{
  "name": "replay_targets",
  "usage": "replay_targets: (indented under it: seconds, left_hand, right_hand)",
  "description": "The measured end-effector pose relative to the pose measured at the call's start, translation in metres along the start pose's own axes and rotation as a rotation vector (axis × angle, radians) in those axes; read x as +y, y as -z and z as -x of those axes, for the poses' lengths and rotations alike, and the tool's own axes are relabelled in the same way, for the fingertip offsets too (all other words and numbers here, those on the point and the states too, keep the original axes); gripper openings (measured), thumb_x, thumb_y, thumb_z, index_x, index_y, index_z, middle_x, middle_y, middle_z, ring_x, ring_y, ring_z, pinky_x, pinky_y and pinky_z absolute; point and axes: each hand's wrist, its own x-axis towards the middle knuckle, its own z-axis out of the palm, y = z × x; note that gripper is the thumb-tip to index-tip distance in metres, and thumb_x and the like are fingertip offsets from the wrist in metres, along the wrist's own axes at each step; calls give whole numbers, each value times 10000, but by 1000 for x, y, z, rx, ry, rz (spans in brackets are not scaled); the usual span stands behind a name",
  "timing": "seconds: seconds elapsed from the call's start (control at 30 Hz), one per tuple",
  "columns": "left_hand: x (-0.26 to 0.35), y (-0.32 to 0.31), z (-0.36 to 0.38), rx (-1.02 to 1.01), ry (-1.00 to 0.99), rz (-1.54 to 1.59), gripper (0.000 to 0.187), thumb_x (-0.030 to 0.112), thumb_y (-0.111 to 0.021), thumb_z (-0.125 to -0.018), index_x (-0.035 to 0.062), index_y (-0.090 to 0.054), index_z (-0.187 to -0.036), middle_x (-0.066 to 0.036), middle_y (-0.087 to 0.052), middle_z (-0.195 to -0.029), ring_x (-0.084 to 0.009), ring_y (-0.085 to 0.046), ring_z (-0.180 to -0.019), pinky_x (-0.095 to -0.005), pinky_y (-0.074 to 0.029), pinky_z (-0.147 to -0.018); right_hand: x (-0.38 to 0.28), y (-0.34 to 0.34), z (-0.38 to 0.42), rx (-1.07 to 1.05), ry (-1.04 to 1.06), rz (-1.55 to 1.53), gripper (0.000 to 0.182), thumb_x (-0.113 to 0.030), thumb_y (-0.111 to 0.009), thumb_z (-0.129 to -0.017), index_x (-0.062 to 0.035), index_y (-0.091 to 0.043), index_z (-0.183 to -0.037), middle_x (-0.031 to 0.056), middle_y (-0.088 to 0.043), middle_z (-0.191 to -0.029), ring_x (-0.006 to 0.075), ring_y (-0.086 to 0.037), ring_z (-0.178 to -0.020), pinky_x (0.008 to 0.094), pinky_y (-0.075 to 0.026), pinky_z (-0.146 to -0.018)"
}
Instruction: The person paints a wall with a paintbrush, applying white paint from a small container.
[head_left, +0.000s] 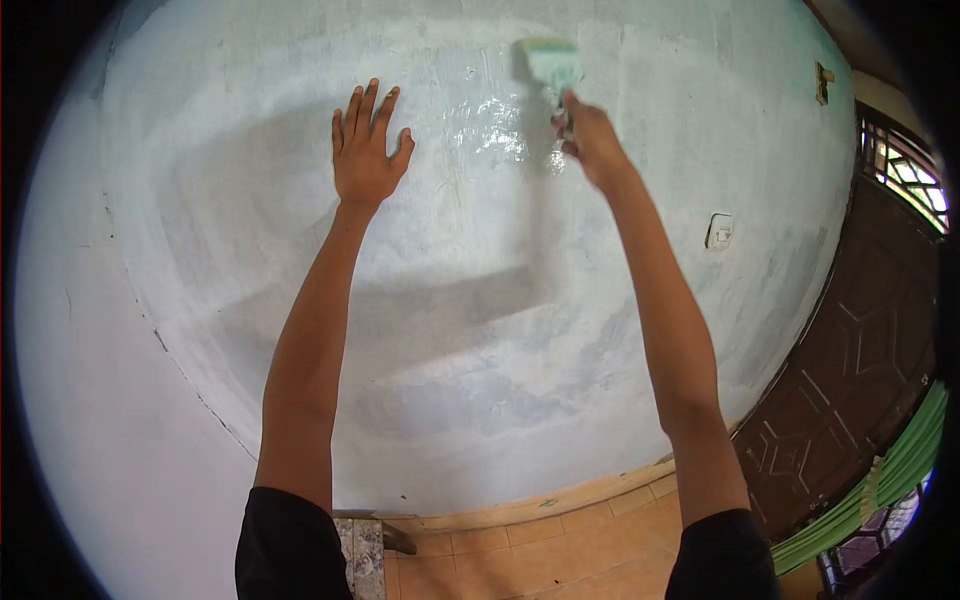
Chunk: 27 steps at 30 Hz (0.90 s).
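Note:
My right hand [588,140] grips the handle of a wide paintbrush [554,66] high on the wall, its bristle end pointing up. Pale green-white colour covers the brush. Wet, shiny paint glistens on the pale wall [620,320] just left of and below the brush. Further left, my left hand [370,150] lies with fingers spread, at or against the wall; nothing is in it. Shadows of both arms fall across the wall.
A wall switch [720,231] sits right of my right forearm, with a small yellowish fixture [824,83] higher up. At the right are a dark brown door [850,350] and a green curtain [880,490]. Below lie orange floor tiles [540,555] and a patterned bench-like surface [362,555].

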Motion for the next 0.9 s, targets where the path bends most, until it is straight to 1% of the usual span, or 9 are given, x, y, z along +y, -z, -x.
replay_targets:
  seconds: [0.07,0.13,0.23,0.3,0.43,0.6,0.7,0.83,0.9]
  left_hand:
    - [0,0,-1,-9,4,-10,575,302,-589,-895,218,-446,-1446,-59,-375,-1530,-278,-328,-1421,-555,-274,-1143]
    - [0,0,-1,-22,14,-21,577,305,-588,-896,218,-443,-1448,-57,-373,-1532,-277,-323,-1425,-554,-273,-1145]
    - [0,-1,0,-16,12,-7,577,302,-587,-898,222,-438,-1450,-56,-369,-1534,-278,-315,-1429,-552,-270,-1146]
    - [-1,-1,-1,-19,21,-21,566,329,-585,-899,237,-457,-1442,-41,-375,-1535,-248,-302,-1440,-523,-238,-1171]
    - [2,1,-1,-14,27,-14,552,336,-587,-899,241,-476,-1431,-38,-388,-1530,-236,-306,-1440,-512,-224,-1181]
    - [2,2,-1,0,7,12,569,284,-590,-898,229,-442,-1445,-61,-375,-1528,-283,-319,-1426,-557,-272,-1141]
    - [2,2,-2,-3,11,16,567,282,-589,-899,230,-442,-1444,-61,-375,-1528,-283,-320,-1425,-556,-274,-1141]
    - [0,0,0,1,3,-6,559,292,-585,-903,229,-448,-1441,-60,-376,-1527,-282,-321,-1424,-550,-272,-1143]
    - [-2,-2,0,10,-4,-21,556,298,-583,-904,229,-450,-1440,-58,-376,-1527,-281,-319,-1425,-548,-270,-1144]
  right_hand:
    - [-23,6,-21,-5,-5,-37,336,-385,-486,-1020,-65,-520,-923,-4,-469,-722,83,-372,-554,234,-297,-471]
    - [-10,18,-32,-48,-60,2,383,-407,-448,-1025,-53,-555,-927,-17,-477,-730,76,-378,-580,264,-327,-498]
    - [26,23,-9,14,-116,16,416,-456,-436,-1024,-64,-565,-973,-29,-444,-709,65,-362,-568,246,-307,-491]
    - [53,32,20,-15,-151,-6,395,-456,-461,-1019,-78,-541,-937,-30,-424,-692,68,-347,-540,242,-291,-466]
    - [45,36,69,-65,-279,-28,375,-438,-480,-1017,-79,-518,-915,-11,-435,-699,71,-353,-536,226,-287,-457]
    - [-10,30,5,41,-25,22,378,-415,-449,-1029,-67,-543,-917,-33,-432,-695,58,-352,-557,239,-303,-494]
    - [-25,33,-26,-6,-62,-8,381,-413,-449,-1028,-60,-542,-919,-23,-449,-700,56,-357,-549,242,-298,-468]
    - [31,43,-6,-33,-59,46,406,-448,-450,-1025,-65,-515,-905,5,-450,-698,79,-351,-496,246,-270,-419]
    - [62,48,26,-2,-137,37,423,-488,-458,-1013,-80,-527,-924,-2,-443,-682,78,-357,-500,238,-279,-428]
